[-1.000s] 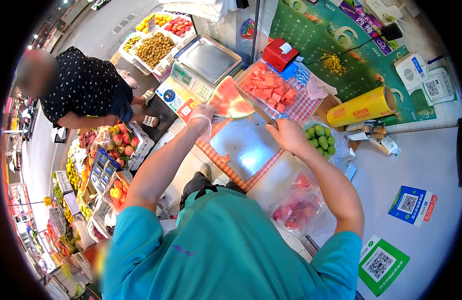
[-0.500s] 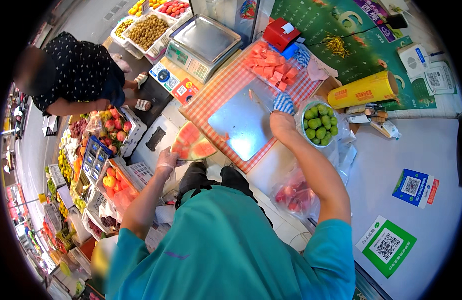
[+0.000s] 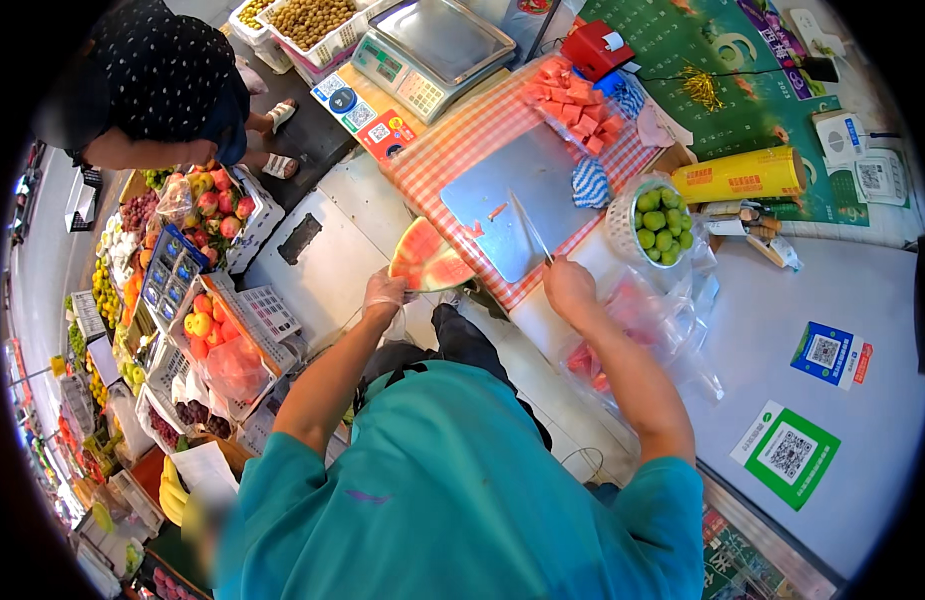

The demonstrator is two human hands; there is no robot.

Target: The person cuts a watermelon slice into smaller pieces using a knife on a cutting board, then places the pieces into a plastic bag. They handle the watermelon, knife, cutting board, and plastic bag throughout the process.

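My left hand [image 3: 384, 295], in a thin clear plastic glove, grips a wedge of watermelon [image 3: 432, 262] over the floor, beside the counter's edge. My right hand [image 3: 570, 290] is closed on the handle of a knife [image 3: 530, 228], whose blade points up across a metal board [image 3: 477, 190] with red scraps on it. The board lies on a red checked cloth [image 3: 427, 150]. Behind it sit watermelon cubes [image 3: 572, 108] in clear plastic and a blue striped rag [image 3: 590, 182].
A scale [image 3: 432, 55], red device [image 3: 592, 48], yellow roll [image 3: 737, 175], basket of green fruit [image 3: 662, 228] and plastic bags [image 3: 632, 330] crowd the counter. A person [image 3: 172, 80] stands at upper left by fruit crates [image 3: 227, 320]. Tiled floor [image 3: 337, 220] shows left of the counter.
My left hand has carried the watermelon wedge from over the board down and left, off the counter. My right hand, still holding the knife, has come down toward the board's front edge, away from the rag.
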